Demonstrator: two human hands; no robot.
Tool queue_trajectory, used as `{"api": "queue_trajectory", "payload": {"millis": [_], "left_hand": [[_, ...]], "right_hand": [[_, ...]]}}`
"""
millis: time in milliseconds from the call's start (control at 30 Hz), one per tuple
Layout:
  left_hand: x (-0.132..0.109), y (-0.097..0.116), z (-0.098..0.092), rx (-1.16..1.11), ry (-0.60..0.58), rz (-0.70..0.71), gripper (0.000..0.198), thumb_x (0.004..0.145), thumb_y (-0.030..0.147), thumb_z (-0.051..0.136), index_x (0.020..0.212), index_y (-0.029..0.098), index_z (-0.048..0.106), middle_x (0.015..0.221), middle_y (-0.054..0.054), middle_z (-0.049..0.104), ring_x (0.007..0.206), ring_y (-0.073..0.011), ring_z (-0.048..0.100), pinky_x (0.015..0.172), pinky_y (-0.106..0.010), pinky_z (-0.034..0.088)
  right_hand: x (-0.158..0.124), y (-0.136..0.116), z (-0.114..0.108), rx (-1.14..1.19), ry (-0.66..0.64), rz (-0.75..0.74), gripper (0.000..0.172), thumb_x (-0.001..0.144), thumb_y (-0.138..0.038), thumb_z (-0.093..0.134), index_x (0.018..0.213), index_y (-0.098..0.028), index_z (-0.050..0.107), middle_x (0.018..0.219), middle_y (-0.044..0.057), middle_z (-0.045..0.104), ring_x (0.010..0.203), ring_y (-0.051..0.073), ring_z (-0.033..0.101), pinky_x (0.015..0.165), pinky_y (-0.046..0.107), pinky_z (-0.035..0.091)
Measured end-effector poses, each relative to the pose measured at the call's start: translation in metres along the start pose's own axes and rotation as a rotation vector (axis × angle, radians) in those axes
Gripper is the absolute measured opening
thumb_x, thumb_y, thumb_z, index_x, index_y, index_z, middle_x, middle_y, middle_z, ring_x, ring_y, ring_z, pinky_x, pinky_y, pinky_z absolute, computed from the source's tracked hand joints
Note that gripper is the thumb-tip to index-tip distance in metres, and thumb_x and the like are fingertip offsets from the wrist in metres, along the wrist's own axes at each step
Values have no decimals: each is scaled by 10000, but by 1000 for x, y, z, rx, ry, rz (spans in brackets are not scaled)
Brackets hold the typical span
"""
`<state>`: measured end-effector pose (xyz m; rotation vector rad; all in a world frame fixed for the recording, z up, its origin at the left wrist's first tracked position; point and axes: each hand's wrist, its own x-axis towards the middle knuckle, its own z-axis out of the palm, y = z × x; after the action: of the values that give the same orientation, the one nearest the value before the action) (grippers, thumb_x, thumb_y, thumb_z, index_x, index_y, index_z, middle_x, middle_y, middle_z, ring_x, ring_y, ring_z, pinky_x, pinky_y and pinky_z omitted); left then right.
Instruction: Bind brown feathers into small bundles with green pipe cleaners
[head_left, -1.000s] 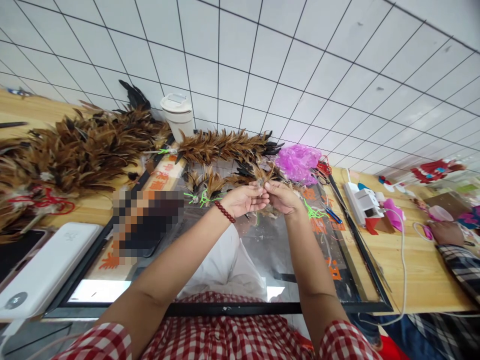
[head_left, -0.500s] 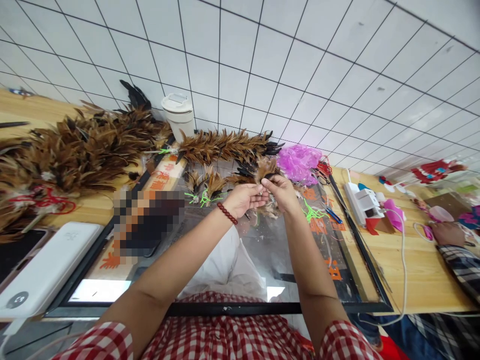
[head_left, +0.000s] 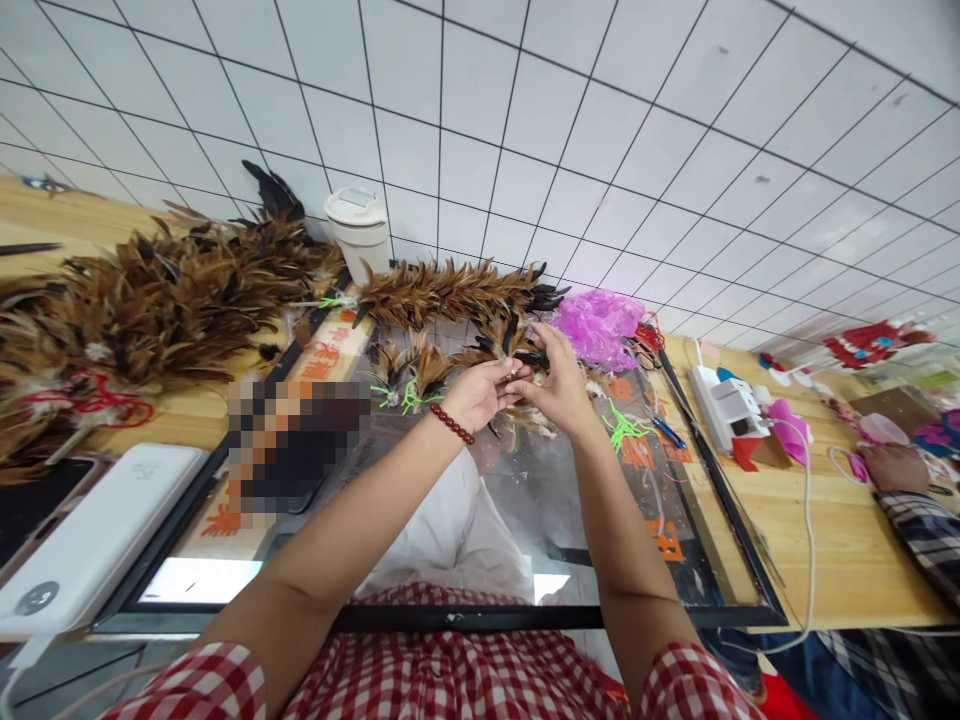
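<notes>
My left hand point(head_left: 484, 395), with a red bead bracelet point(head_left: 452, 425) at the wrist, is closed in a pinch on the base of a small brown and black feather bunch point(head_left: 501, 338). Beside it my right hand point(head_left: 559, 385) is curved, its upper fingers raised and apart from the thumb. That thumb is close to the left fingertips. Whether a fine strand lies between them is too small to tell. Two feather tufts point(head_left: 426, 365) with green ties lie left of the hands. Behind them stretches a long feather strip point(head_left: 450, 292) with a black tip.
A black-framed glass board point(head_left: 465, 618) lies under my arms. A large feather pile point(head_left: 172, 290) and a white power bank point(head_left: 105, 535) are at left. A white lidded cup point(head_left: 358, 235), purple plastic point(head_left: 600, 325), green strings point(head_left: 626, 425) and a co-worker's hand point(head_left: 896, 467) surround the area.
My right hand has opened from its pinch on the feathers, its fingers lifting apart. The feather bunch is now at the left fingers, slightly further left.
</notes>
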<state>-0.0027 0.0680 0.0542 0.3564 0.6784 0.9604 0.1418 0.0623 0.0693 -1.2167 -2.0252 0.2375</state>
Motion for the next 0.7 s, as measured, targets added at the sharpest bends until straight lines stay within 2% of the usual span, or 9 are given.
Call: {"api": "queue_trajectory", "payload": {"millis": [100, 200, 267, 367, 433, 500, 600, 700], "left_hand": [[-1, 0, 2, -15, 0, 17, 96, 832, 138, 580, 779, 116, 657, 759, -59, 684, 648, -100, 618, 738, -266, 521], [-2, 0, 3, -23, -6, 43, 63, 812, 158, 615, 771, 121, 645, 755, -51, 680, 630, -93, 612, 735, -269, 522], [-2, 1, 3, -16, 13, 86, 52, 806, 153, 626, 762, 124, 630, 751, -41, 676, 635, -88, 616, 745, -266, 521], [-3, 2, 2, 48, 9, 116, 48, 806, 148, 634, 766, 124, 622, 719, -31, 657, 659, -98, 633, 765, -280, 523], [-4, 3, 1, 120, -63, 70, 71, 810, 155, 632, 752, 115, 620, 682, -30, 635, 646, -107, 637, 752, -285, 527], [-4, 2, 0, 179, -141, -16, 110, 809, 164, 634, 717, 110, 607, 648, -28, 614, 625, -120, 642, 724, -288, 533], [-6, 0, 2, 208, -198, -103, 133, 797, 179, 652, 697, 110, 597, 630, -26, 605, 611, -136, 651, 702, -301, 541], [-8, -2, 4, 237, -186, -77, 141, 792, 221, 670, 736, 99, 623, 694, -61, 648, 654, -156, 669, 712, -319, 544]], "right_hand": [[0, -1, 2, -56, 26, 11, 727, 755, -289, 643, 1411, -228, 337, 1410, 139, 401, 1314, 281, 382, 1061, 483, 359], [0, 0, 5, -6, 61, 39, 686, 747, -303, 654, 1378, -219, 398, 1405, 134, 416, 1310, 276, 385, 1064, 477, 356], [0, 3, 6, 198, 30, 139, 647, 721, -368, 692, 1311, -209, 478, 1345, 137, 483, 1217, 265, 479, 1017, 462, 406], [-1, 8, 3, 699, -149, 396, 524, 705, -480, 707, 1138, -204, 603, 1098, 101, 643, 975, 210, 607, 880, 395, 497], [-2, 10, 1, 977, -254, 527, 412, 689, -511, 718, 953, -199, 661, 882, 50, 681, 806, 165, 624, 756, 326, 523], [-2, 11, 1, 1129, -298, 613, 369, 645, -522, 751, 757, -183, 657, 704, 14, 650, 638, 127, 587, 606, 264, 502], [0, 10, 4, 1171, -272, 684, 375, 602, -520, 778, 671, -175, 648, 550, -19, 577, 489, 95, 503, 476, 227, 432], [1, 11, 8, 1113, -137, 675, 344, 576, -476, 803, 701, -181, 677, 514, -33, 556, 471, 87, 474, 459, 219, 405]]}}
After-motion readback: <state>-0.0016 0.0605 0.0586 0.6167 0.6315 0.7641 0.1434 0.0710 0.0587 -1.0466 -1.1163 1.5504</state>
